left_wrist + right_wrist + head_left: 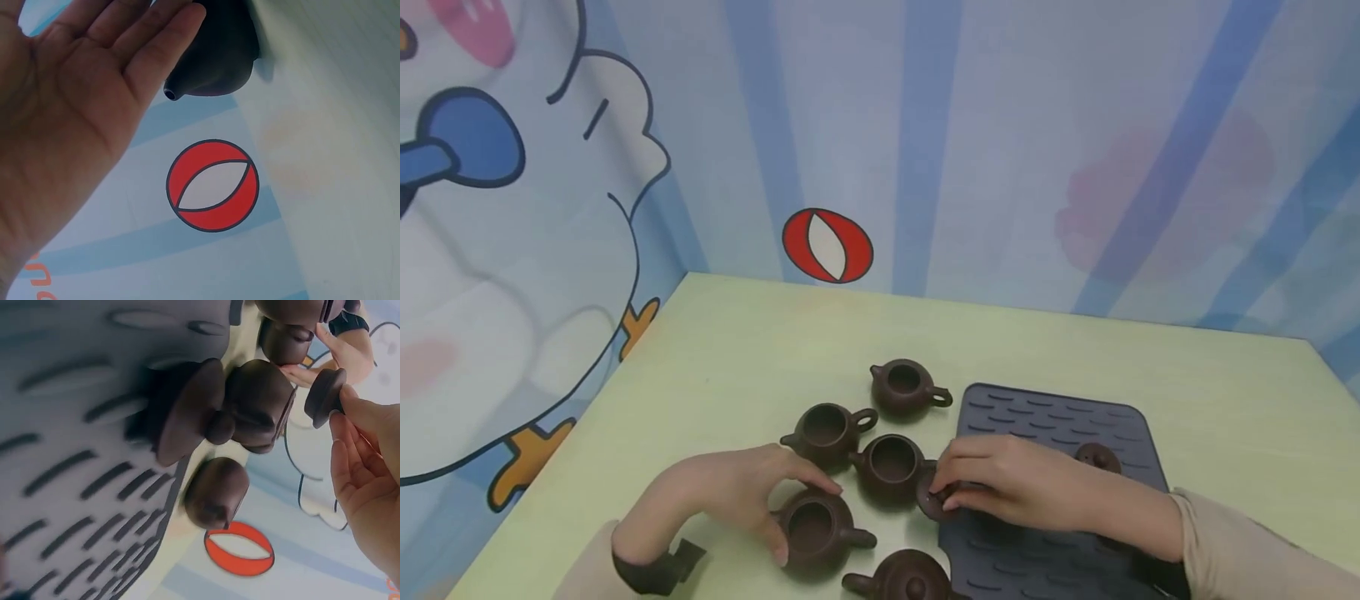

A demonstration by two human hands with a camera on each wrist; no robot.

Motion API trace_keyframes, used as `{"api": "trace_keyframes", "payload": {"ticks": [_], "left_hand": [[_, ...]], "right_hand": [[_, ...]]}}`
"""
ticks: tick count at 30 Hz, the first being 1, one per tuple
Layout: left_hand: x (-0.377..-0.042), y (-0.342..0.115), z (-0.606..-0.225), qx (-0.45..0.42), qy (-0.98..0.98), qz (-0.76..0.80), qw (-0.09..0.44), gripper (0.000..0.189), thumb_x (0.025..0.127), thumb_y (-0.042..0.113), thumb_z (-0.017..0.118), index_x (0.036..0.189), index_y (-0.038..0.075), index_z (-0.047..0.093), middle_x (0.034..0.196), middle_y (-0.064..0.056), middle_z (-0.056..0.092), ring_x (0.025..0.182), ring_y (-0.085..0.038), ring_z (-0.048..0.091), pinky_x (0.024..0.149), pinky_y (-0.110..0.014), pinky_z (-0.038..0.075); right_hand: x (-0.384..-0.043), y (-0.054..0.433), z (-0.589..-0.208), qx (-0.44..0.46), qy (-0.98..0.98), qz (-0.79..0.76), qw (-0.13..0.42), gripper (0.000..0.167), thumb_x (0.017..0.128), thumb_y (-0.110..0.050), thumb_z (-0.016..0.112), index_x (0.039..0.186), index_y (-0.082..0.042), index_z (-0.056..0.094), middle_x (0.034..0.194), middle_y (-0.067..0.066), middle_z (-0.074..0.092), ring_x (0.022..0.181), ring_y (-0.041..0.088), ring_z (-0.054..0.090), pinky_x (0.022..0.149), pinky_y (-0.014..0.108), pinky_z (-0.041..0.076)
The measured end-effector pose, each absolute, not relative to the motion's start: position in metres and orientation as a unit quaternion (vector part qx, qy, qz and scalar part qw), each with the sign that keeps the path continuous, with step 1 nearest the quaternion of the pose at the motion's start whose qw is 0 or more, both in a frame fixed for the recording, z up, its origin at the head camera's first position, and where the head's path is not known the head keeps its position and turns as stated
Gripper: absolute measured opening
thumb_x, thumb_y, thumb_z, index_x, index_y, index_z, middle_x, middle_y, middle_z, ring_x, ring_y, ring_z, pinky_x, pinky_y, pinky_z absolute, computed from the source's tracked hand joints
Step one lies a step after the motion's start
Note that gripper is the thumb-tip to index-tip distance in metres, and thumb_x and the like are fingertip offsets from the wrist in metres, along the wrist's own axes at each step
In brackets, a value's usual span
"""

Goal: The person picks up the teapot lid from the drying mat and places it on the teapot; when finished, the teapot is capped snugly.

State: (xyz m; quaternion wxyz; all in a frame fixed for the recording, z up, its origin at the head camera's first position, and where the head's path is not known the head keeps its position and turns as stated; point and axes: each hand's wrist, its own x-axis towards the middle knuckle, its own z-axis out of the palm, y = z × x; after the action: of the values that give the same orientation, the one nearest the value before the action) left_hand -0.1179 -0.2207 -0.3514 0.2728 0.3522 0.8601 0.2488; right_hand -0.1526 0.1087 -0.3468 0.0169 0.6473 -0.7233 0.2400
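My left hand (737,487) holds a dark brown lidless teapot (812,554), thumb and forefinger around its body. In the left wrist view, the fingers (159,47) lie against a dark teapot (219,53) whose spout points out beside them. My right hand (1015,479) pinches a small brown lid (929,500) by its knob, just right of another lidless teapot (887,492). The right wrist view shows this lid (322,397) tilted on edge, apart from the pots. A second lid (1097,456) lies on the dark mat (1060,417).
Two more lidless teapots, one at the back (895,407) and one in the middle (820,454), stand left of the mat. At the near edge of view is a teapot with its lid on (913,575). A printed cloth wall (1000,167) rises behind the pale table (760,333).
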Motion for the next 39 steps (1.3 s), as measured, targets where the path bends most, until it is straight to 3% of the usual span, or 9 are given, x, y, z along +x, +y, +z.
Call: {"api": "trace_keyframes", "payload": {"ticks": [8,15,23,28,34,39], "left_hand": [[-0.118,-0.225,-0.344,0.340,0.860,0.251,0.286,0.072,0.065,0.031,0.084,0.130,0.018,0.055,0.129,0.008,0.054,0.121,-0.010,0.047,0.100,-0.032,0.041],[-0.119,-0.224,-0.346,0.318,0.860,0.263,0.301,0.068,0.064,0.034,0.084,0.125,0.020,0.058,0.125,0.013,0.055,0.116,-0.005,0.049,0.098,-0.028,0.041],[-0.125,-0.229,-0.358,0.317,0.864,0.260,0.293,0.065,0.062,0.044,0.083,0.119,0.024,0.058,0.122,0.012,0.057,0.116,-0.009,0.051,0.098,-0.034,0.042],[-0.120,-0.222,-0.344,0.303,0.864,0.270,0.298,0.056,0.063,0.037,0.084,0.113,0.026,0.061,0.116,0.017,0.058,0.111,-0.004,0.052,0.097,-0.029,0.043],[-0.118,-0.221,-0.345,0.278,0.875,0.254,0.305,0.058,0.063,0.035,0.085,0.114,0.026,0.060,0.117,0.016,0.058,0.113,-0.008,0.051,0.098,-0.031,0.041],[-0.117,-0.222,-0.348,0.293,0.869,0.264,0.300,0.063,0.062,0.036,0.085,0.119,0.024,0.059,0.118,0.015,0.058,0.111,-0.007,0.052,0.097,-0.030,0.042]], "right_hand": [[-0.167,0.063,-0.334,0.673,-0.704,0.217,0.067,0.014,0.088,-0.019,0.065,0.102,-0.016,0.066,0.102,-0.005,0.062,0.093,0.006,0.058,0.080,0.016,0.046],[-0.168,0.027,-0.332,0.703,-0.682,0.191,0.064,0.015,0.090,-0.024,0.063,0.102,-0.017,0.068,0.103,-0.006,0.062,0.091,0.004,0.057,0.080,0.016,0.044],[-0.166,-0.004,-0.343,0.734,-0.655,0.175,0.051,0.016,0.088,-0.026,0.065,0.101,-0.017,0.070,0.100,-0.006,0.063,0.089,0.004,0.057,0.081,0.015,0.043],[-0.155,-0.010,-0.345,0.744,-0.656,0.119,0.050,0.016,0.088,-0.027,0.065,0.101,-0.018,0.070,0.099,-0.007,0.063,0.091,0.004,0.056,0.078,0.017,0.043],[-0.147,-0.014,-0.347,0.737,-0.667,0.092,0.050,0.016,0.089,-0.028,0.063,0.101,-0.020,0.070,0.101,-0.009,0.063,0.093,0.001,0.055,0.077,0.015,0.041],[-0.146,-0.015,-0.356,0.736,-0.669,0.093,0.039,0.018,0.091,-0.029,0.061,0.104,-0.019,0.070,0.103,-0.008,0.063,0.096,0.001,0.056,0.084,0.013,0.042]]}}
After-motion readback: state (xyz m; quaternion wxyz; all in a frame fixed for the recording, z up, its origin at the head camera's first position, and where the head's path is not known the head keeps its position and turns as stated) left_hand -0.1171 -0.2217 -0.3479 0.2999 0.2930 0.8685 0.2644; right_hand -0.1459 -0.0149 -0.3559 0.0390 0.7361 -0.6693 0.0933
